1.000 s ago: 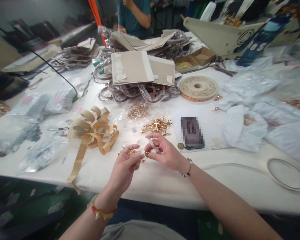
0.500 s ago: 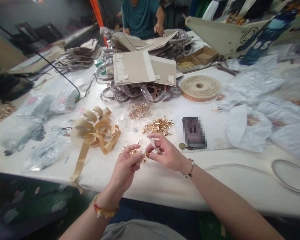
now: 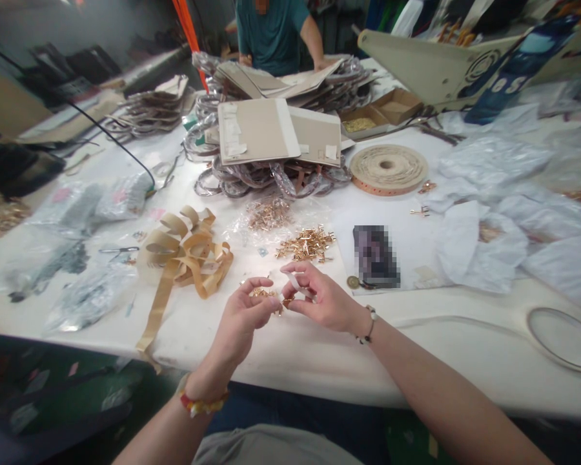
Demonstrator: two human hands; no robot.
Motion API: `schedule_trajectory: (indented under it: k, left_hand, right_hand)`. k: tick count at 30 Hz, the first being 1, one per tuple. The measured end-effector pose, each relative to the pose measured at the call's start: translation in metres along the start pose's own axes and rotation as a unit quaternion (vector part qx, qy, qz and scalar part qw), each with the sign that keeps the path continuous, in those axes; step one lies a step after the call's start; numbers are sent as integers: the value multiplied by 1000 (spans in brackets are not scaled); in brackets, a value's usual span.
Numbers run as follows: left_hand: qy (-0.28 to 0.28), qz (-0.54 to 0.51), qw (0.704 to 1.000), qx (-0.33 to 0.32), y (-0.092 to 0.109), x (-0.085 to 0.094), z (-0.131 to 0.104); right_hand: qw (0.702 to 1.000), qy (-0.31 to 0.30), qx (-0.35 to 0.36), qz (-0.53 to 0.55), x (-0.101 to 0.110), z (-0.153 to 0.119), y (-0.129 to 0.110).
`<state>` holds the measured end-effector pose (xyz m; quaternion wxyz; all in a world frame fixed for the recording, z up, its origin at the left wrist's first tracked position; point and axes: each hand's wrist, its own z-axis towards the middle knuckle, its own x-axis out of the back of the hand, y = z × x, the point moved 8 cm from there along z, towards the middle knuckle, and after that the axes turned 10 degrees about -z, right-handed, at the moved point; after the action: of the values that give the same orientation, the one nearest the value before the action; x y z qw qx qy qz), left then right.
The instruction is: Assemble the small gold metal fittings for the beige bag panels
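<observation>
My left hand point(image 3: 246, 316) is closed in a pinch, thumb against forefinger, at what looks like the end of a narrow white strip point(image 3: 293, 281). The strip loops through the fingers of my right hand point(image 3: 322, 296). Between the thumb and forefinger of that hand is a small gold metal fitting point(image 3: 287, 301), almost touching my left fingertips. Loose gold fittings point(image 3: 261, 293) lie on the table behind my left hand, partly hidden by it. A larger pile of gold fittings point(image 3: 307, 244) lies just beyond both hands.
Tan tape point(image 3: 159, 297) lies in loose curls at left, near scissors point(image 3: 119, 250) and plastic bags. Ahead are stacked boards point(image 3: 259, 132) over wrapped loops, and a tape roll point(image 3: 387, 169). A pixelated dark object point(image 3: 375, 255) lies right. A person point(image 3: 274, 35) stands across the table.
My hands stay together; the gold fitting has turned slightly in my right fingers and my left fingers have shifted a little. The person opposite has lowered a hand behind the stack.
</observation>
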<state>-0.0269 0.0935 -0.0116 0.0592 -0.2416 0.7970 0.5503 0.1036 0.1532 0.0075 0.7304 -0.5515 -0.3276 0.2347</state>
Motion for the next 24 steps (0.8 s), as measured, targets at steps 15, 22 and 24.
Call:
schedule_trajectory:
  k: [15, 22, 24]
  left_hand:
    - [-37, 246, 941, -229, 48, 2, -8]
    - [-133, 356, 862, -335, 57, -18, -18]
    - [-154, 368, 850, -344, 56, -22, -18]
  right_hand:
    - [984, -37, -89, 151, -3, -1, 11]
    - [970, -62, -101, 212, -6, -2, 17]
    - [966, -76, -103, 226, -8, -3, 17]
